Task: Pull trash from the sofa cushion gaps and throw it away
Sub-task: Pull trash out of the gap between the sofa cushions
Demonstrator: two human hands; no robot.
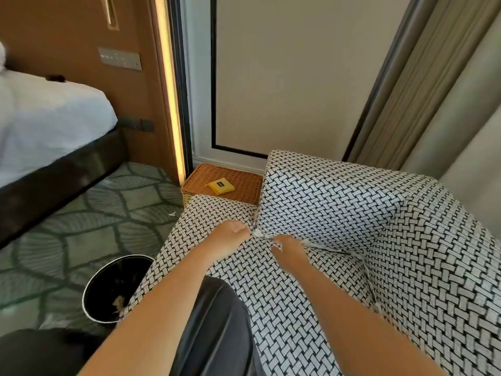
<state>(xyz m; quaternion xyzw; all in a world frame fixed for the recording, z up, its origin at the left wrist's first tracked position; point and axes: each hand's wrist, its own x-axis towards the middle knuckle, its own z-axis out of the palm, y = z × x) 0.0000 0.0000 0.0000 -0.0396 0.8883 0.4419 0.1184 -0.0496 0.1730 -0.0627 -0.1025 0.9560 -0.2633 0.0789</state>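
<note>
A sofa [339, 202] in black-and-white woven fabric fills the right half of the view. White scraps of trash [259, 234] stick out of the gap between seat and back cushion, and more pale scraps [314, 244] lie further right along the same gap. My left hand [230, 234] has curled fingers, and its fingertips pinch the white scrap at the gap. My right hand [288, 251] reaches the gap just right of it, fingers bent down onto the seam; whether it holds anything is hidden. A black round bin [95, 291] stands on the floor left of the seat.
A wicker box [244, 185] with a yellow packet [220, 185] on it stands beside the sofa against the wall. A bed [48, 126] is at the left. The green patterned carpet holds a small white scrap [172, 213]. Curtains [433, 90] hang at the right.
</note>
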